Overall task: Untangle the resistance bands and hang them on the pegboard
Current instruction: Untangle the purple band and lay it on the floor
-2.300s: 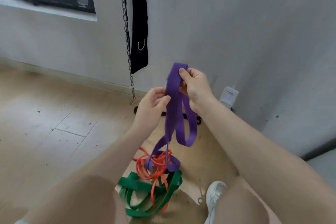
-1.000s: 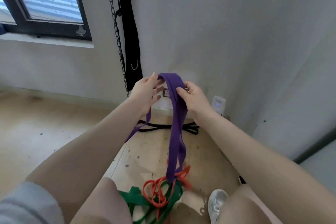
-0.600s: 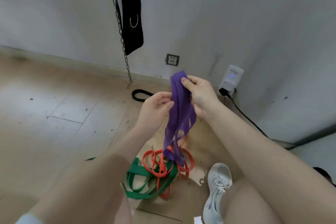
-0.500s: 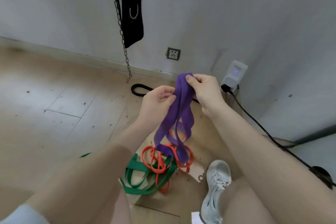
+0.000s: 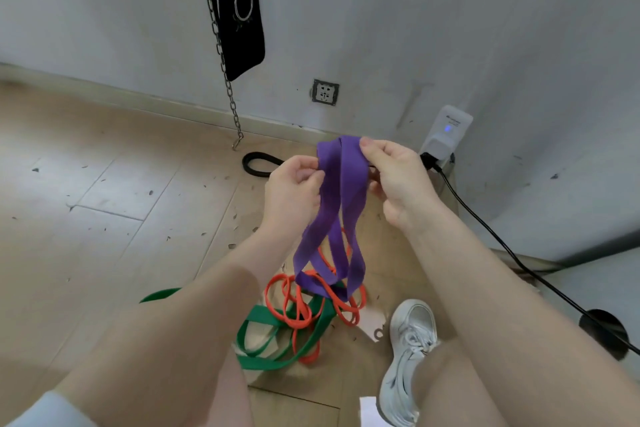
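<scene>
Pale wood floor (image 5: 104, 236), speckled with debris; bearing tangled green band (image 5: 277, 326), orange band (image 5: 304, 308), black loop (image 5: 256, 163), white sneaker (image 5: 408, 350).

- black strap (image 5: 242, 3) and chain (image 5: 221, 55) at 12 o'clock: tops cut by frame edge
- green band (image 5: 277, 340): part hidden behind left forearm
- black loop (image 5: 258, 163): right end hidden behind left hand (image 5: 294, 198)
- white shoe (image 5: 405, 357) at 5 o'clock: heel hidden

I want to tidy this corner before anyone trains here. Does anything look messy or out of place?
Yes. The orange band and green band lie knotted together on the floor, with the purple band hanging into them. Dark debris flecks litter the boards.
</scene>
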The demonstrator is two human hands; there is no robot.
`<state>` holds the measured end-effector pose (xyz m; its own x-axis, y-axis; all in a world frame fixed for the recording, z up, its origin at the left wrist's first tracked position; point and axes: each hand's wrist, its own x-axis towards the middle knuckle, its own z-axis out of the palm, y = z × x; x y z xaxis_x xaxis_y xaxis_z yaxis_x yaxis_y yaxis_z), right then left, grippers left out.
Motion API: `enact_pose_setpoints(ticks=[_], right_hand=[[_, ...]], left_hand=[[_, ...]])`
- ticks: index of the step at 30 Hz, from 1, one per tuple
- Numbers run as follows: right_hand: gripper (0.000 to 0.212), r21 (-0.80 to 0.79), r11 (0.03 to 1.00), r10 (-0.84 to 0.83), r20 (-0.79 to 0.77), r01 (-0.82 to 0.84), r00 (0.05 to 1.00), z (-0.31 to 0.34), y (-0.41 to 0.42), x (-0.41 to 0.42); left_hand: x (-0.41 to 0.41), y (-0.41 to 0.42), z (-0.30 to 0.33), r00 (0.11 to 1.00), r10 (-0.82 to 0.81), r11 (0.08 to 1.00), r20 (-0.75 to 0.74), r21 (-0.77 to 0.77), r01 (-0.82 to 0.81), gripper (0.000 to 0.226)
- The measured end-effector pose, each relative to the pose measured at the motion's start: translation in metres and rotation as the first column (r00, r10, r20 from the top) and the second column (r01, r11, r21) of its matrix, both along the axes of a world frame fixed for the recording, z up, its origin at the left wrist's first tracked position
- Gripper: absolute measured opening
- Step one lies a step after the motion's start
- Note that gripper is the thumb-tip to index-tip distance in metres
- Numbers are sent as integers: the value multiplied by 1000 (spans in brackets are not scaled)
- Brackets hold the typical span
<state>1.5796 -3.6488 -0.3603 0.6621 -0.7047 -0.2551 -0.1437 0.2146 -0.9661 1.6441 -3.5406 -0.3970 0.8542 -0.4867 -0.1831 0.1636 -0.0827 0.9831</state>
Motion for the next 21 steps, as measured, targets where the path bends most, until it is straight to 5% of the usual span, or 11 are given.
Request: enact_pose_setpoints(ticks=[5, 10, 15, 19, 21], right_hand=[[10, 71, 997, -17, 32, 14, 999, -4, 16, 7], [9, -144, 989, -41, -37, 35, 998, -6, 12, 2], [18, -306, 951, 9, -91, -37, 996, -6, 8, -1], [3, -296, 955, -43, -66, 22, 997, -9, 7, -3], [12, -224, 974, -55, -59, 40, 997, -11, 10, -4]], left_hand=[[-11, 4, 4, 996, -68, 988, -63, -145, 58, 20], [-12, 6, 7, 983, -59, 983, -175, -183, 26, 16], [-6, 11, 13, 986, -132, 986, -98, -115, 121, 16], [-8, 12, 13, 983, -171, 984, -65, -69, 167, 21], [-11, 14, 11, 981, -189, 981, -32, -54, 187, 22]])
